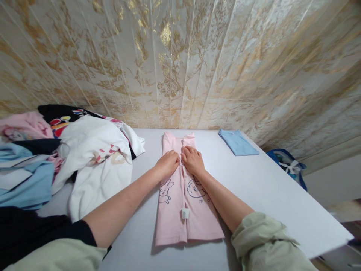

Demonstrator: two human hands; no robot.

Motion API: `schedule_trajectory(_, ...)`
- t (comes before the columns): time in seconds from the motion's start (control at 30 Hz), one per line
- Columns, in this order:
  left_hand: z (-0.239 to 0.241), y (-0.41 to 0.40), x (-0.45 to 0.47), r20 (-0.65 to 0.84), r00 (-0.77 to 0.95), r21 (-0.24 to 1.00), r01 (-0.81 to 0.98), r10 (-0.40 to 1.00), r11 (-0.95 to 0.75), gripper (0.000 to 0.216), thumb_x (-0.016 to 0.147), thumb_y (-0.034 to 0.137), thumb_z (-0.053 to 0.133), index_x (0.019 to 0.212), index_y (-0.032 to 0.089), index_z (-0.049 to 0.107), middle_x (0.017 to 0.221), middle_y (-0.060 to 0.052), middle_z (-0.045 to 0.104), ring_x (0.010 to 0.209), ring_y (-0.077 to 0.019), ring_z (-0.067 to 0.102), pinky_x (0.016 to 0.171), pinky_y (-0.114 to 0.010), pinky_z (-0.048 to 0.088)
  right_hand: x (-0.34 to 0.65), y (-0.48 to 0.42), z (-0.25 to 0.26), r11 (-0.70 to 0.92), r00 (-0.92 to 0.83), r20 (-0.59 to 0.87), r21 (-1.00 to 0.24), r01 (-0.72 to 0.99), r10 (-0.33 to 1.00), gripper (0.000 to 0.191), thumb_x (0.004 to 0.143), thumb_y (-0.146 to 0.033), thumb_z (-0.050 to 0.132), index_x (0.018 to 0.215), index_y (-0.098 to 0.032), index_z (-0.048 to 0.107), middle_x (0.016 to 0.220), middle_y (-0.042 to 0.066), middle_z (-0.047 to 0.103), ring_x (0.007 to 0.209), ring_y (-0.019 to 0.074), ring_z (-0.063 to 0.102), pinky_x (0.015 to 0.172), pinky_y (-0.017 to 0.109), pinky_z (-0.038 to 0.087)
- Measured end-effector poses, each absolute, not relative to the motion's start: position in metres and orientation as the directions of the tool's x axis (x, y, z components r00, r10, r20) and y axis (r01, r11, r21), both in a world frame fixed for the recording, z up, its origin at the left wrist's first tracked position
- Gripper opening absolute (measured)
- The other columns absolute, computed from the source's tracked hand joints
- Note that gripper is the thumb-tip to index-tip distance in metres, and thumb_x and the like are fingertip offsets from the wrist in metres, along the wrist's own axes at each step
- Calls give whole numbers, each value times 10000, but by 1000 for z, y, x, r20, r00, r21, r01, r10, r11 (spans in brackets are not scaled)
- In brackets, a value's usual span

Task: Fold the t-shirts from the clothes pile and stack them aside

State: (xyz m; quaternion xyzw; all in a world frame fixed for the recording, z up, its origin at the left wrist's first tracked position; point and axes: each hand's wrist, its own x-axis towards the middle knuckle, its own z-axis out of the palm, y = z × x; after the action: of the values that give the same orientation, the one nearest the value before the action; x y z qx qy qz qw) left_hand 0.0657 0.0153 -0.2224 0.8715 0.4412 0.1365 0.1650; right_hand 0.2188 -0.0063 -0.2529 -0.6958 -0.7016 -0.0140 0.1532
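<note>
A pink garment point(180, 210) with rabbit prints lies folded lengthwise in the middle of the white table point(267, 188). A small white tag shows near its lower seam. My left hand point(167, 162) rests flat on the upper part of the garment, fingers stretched out toward the wall. My right hand point(192, 159) lies flat beside it, almost touching it, fingers also extended on the cloth. Both forearms stretch over the garment's sides.
A heap of unfolded clothes point(56, 158), white, pink, blue and black, covers the table's left side. A folded light blue cloth point(238, 142) lies at the far right by the marbled wall. A blue bag point(287, 163) sits beyond the right edge.
</note>
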Motion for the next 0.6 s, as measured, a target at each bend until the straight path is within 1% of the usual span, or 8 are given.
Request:
schedule_trajectory(0.07, -222, 9, 61, 72, 639, 382, 692, 766, -613, 103, 830, 143, 504, 873, 194, 583, 999, -68, 612, 1011, -206, 574, 921, -331, 447, 219, -6, -253, 36, 14, 250, -194, 980, 968, 398, 985, -364, 345, 1345, -248, 469, 1403, 76, 484, 1287, 211, 404, 1037, 383, 308)
schedule_trajectory(0.13, -225, 0, 57, 85, 678, 352, 666, 731, -658, 207, 841, 140, 489, 1009, 185, 602, 1134, -91, 610, 1115, -213, 549, 994, -347, 415, 220, -5, -252, 46, 8, 252, -209, 977, 968, 404, 981, -353, 356, 1352, -235, 462, 1403, 78, 483, 1287, 215, 407, 1041, 378, 311)
schedule_trajectory(0.23, -237, -14, 52, 119, 664, 305, 683, 738, -664, 417, 869, 172, 465, 1285, 154, 497, 1401, -133, 490, 1313, -237, 426, 1111, -394, 306, 222, -8, -250, 51, 4, 220, -244, 968, 975, 429, 969, -311, 372, 1371, -175, 441, 1382, 112, 498, 1255, 214, 443, 1030, 345, 334)
schedule_trajectory(0.3, -245, -19, 51, 122, 641, 282, 709, 757, -646, 496, 894, 212, 431, 1384, 143, 409, 1493, -140, 393, 1387, -249, 337, 1149, -427, 236, 223, -15, -251, 44, 7, 207, -241, 969, 978, 439, 958, -292, 383, 1363, -135, 446, 1371, 141, 505, 1252, 217, 448, 1031, 338, 336)
schedule_trajectory(0.37, -250, -20, 51, 110, 635, 271, 721, 765, -637, 535, 903, 245, 407, 1427, 143, 359, 1525, -133, 345, 1415, -248, 290, 1161, -441, 201, 222, -22, -253, 38, 7, 209, -212, 976, 978, 470, 952, -318, 391, 1379, -125, 431, 1413, 153, 467, 1304, 234, 399, 1064, 377, 302)
schedule_trajectory(0.47, -253, -13, 51, 100, 644, 263, 718, 758, -644, 558, 906, 281, 390, 1445, 144, 337, 1536, -127, 326, 1428, -240, 265, 1165, -435, 183, 218, -27, -257, 22, 13, 187, -183, 983, 982, 547, 952, -397, 380, 1442, -154, 358, 1507, 133, 358, 1389, 253, 284, 1112, 464, 212)
schedule_trajectory(0.53, -253, -4, 50, 103, 649, 254, 715, 754, -651, 559, 914, 301, 372, 1449, 146, 332, 1537, -123, 325, 1430, -233, 261, 1164, -423, 184, 215, -22, -258, 11, 20, 163, -184, 983, 986, 569, 954, -426, 366, 1461, -171, 334, 1529, 117, 325, 1405, 250, 259, 1121, 481, 187)
schedule_trajectory(0.6, -254, 8, 49, 106, 649, 243, 718, 753, -653, 560, 921, 316, 355, 1454, 146, 325, 1542, -121, 316, 1431, -232, 258, 1164, -423, 185, 214, -11, -259, 13, 17, 162, -185, 983, 987, 574, 957, -435, 355, 1466, -170, 332, 1533, 113, 319, 1406, 246, 260, 1125, 466, 189)
